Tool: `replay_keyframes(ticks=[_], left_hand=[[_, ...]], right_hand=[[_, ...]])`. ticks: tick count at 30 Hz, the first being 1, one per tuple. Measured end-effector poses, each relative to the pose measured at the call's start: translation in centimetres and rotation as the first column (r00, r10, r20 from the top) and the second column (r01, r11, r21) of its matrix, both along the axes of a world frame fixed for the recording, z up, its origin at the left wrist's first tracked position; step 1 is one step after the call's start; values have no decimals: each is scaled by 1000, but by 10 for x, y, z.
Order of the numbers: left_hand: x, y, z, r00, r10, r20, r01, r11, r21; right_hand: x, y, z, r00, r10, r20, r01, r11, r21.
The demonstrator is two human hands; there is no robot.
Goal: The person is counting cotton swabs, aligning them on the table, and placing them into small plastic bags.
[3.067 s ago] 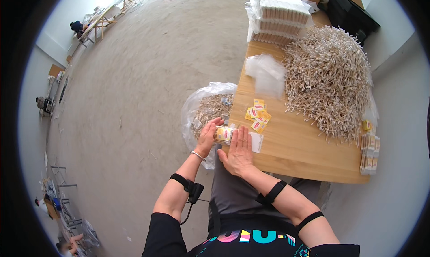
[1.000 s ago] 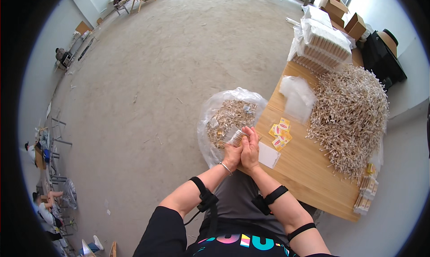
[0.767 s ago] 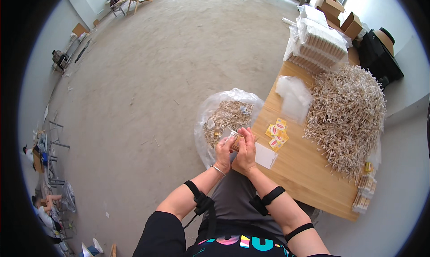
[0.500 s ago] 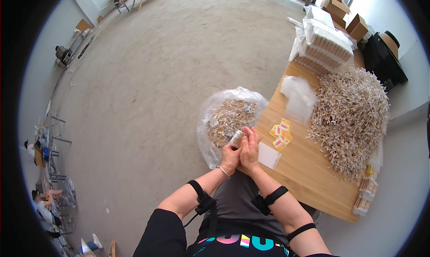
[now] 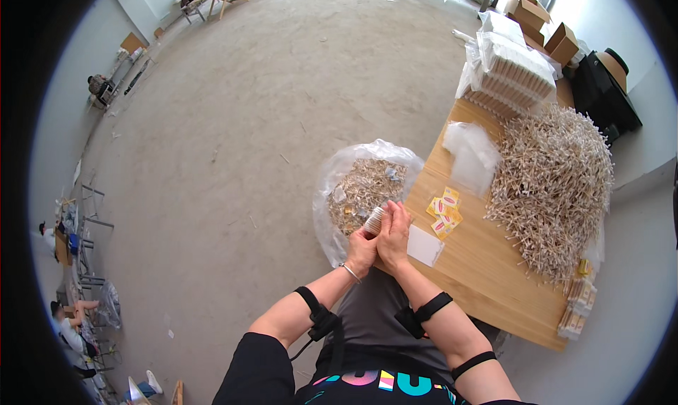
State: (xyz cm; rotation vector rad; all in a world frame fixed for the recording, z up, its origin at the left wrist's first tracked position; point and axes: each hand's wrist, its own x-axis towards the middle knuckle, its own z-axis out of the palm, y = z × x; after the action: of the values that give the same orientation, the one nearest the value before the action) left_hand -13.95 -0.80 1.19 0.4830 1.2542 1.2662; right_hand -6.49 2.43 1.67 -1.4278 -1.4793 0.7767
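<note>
Between my two hands, near the front left edge of the table, is a small bundle of cotton swabs (image 5: 373, 221). My left hand (image 5: 362, 251) is closed around its lower end, with the thumb against it. My right hand (image 5: 393, 238) presses on the bundle's right side, fingers long and together, and partly hides it. Just right of my hands a white card (image 5: 425, 247) lies on the table. Beyond it are several yellow-and-white labels (image 5: 444, 211). Under and past the bundle sits a clear plastic bag (image 5: 326, 225) holding loose swabs and scraps.
A large heap of cotton swabs (image 5: 554, 186) covers the right of the wooden table (image 5: 487, 267). Clear plastic bags (image 5: 472, 154) lie beside it. Wrapped swab stacks (image 5: 512, 69) stand at the back; filled packs (image 5: 579, 310) sit at the right edge. Other people work far left.
My hands stay in nearly the same spot around the bundle. My right fingers have shifted slightly along it, and the bundle's angle looks a little different.
</note>
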Motion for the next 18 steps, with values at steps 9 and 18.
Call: replay_keyframes(ticks=[9, 18], left_hand=[[-45, 35, 20, 974, -218, -55, 220, 974, 44], [-16, 46, 9, 907, -273, -321, 285, 958, -10]], right_hand=[[-3, 0, 1, 997, -39, 61, 38, 999, 29], [-3, -2, 2, 998, -52, 47, 52, 999, 0]])
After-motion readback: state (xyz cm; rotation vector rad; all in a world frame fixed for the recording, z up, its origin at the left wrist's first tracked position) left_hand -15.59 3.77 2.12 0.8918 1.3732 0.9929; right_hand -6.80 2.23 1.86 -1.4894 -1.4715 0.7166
